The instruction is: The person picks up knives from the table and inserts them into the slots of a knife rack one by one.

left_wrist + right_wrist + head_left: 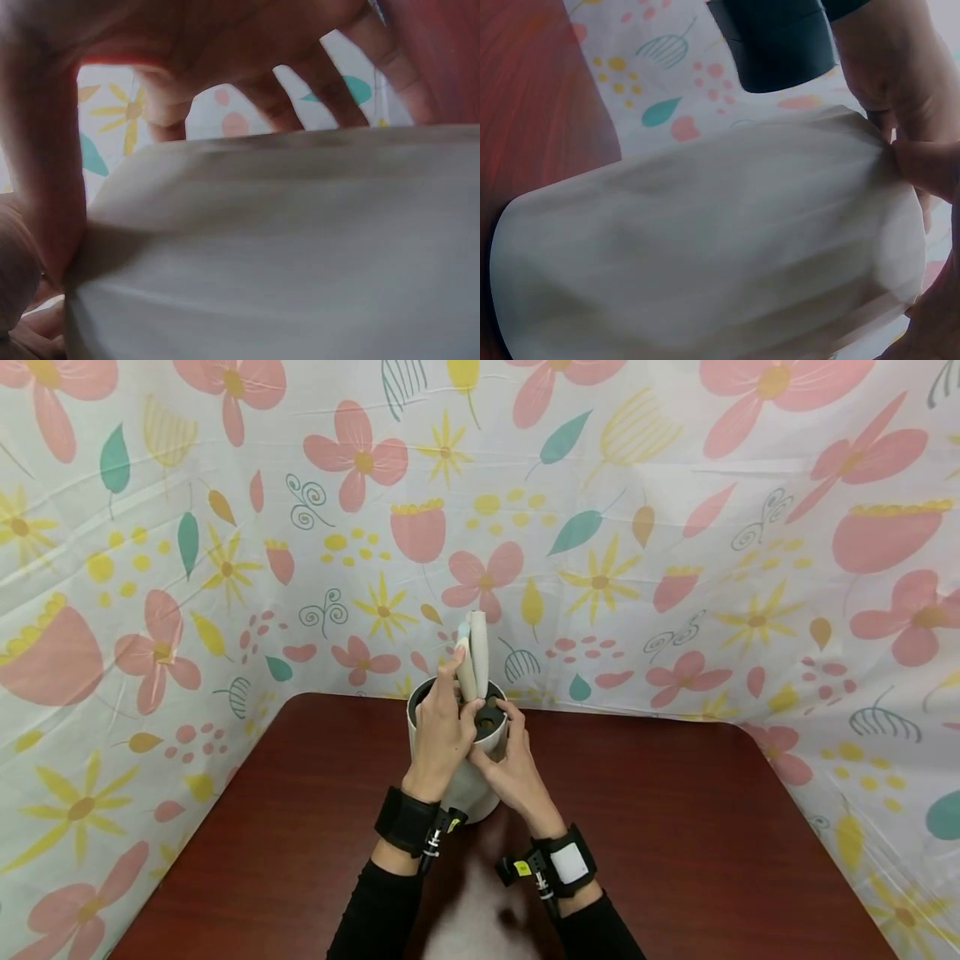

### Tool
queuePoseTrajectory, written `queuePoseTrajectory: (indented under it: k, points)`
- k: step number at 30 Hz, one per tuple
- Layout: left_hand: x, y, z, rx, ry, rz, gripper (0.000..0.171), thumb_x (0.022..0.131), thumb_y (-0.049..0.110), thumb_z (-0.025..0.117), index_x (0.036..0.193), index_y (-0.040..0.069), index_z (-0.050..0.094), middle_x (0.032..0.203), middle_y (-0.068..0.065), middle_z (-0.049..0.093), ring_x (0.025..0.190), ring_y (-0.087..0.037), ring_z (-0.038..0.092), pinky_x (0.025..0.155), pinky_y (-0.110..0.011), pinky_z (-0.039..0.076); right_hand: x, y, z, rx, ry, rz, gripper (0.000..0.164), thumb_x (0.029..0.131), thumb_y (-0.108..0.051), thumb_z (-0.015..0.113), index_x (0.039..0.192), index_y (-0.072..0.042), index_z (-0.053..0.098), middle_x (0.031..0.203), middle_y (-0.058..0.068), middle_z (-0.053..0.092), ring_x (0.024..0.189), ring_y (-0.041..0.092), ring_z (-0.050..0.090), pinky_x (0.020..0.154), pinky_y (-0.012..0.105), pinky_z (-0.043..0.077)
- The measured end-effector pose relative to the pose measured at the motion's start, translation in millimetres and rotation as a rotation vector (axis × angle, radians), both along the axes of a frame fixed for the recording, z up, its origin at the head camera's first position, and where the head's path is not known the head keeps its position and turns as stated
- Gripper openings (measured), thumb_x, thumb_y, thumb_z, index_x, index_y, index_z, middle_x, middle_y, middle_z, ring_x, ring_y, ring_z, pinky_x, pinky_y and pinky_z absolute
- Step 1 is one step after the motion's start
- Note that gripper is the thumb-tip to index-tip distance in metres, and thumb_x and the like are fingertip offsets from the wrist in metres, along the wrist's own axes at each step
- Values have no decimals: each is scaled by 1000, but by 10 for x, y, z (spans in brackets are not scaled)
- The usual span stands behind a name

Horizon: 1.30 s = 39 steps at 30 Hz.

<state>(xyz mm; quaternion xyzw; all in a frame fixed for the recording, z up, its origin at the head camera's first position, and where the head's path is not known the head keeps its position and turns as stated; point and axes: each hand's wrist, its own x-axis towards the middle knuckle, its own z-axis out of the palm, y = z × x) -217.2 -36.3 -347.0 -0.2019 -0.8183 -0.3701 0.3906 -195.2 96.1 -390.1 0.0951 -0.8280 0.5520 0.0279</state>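
Note:
A white cylindrical container (468,793) stands upright on the table, with a dark insert (489,723) with holes inside its mouth. Long pale pieces (480,656) stick up out of it. My left hand (437,735) lies along the left of the mouth, thumb at the top and fingers spread round the side in the left wrist view. One of its fingers overlaps the pale pieces in the head view. With my right hand (517,768) I grip the rim, thumb on the near outside and fingers over the right edge. The wall (705,247) fills much of the right wrist view.
A dark red-brown table (675,827) extends to both sides of the container. Behind and beside it hangs a white cloth (645,610) printed with flowers. Black bands with small cameras sit on the left wrist (408,822) and the right wrist (562,864).

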Motion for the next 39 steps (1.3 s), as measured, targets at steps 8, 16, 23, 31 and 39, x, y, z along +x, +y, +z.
queuePoseTrajectory:
  k: [8,16,23,31,39]
  points:
    - [-63,-38,82,-51,-71,-6,67,87,5,78,146,11,46,115,-16,67,78,-29,68,63,-40,54,-13,-2,5,-1,3,9,83,96,-39,68,158,-31,13,157,20,24,135,35,36,101,55,43]
    - [-102,-20,12,-34,-167,11,23,84,3,81,103,7,67,96,-8,70,80,-22,70,69,-37,57,-9,12,30,29,-14,-2,82,96,-42,68,158,-34,14,133,16,38,110,28,39,86,42,38]
    - [-99,-3,15,-12,-195,32,24,83,4,82,102,5,67,99,-9,70,85,-23,73,73,-37,59,-27,5,29,7,-21,-3,81,96,-41,67,158,-34,15,147,18,33,121,31,39,94,47,42]
    - [-90,25,35,-3,-184,49,25,84,4,81,104,4,67,99,-12,69,84,-24,72,72,-37,59,-50,43,69,20,7,25,81,97,-36,67,158,-27,15,148,20,33,124,32,39,94,46,42]
    - [-27,13,36,0,-53,104,24,92,17,76,110,4,68,102,-13,70,81,-25,71,68,-38,58,-28,186,194,-4,-52,73,85,99,-43,64,160,-26,8,159,22,32,143,43,42,107,59,45]
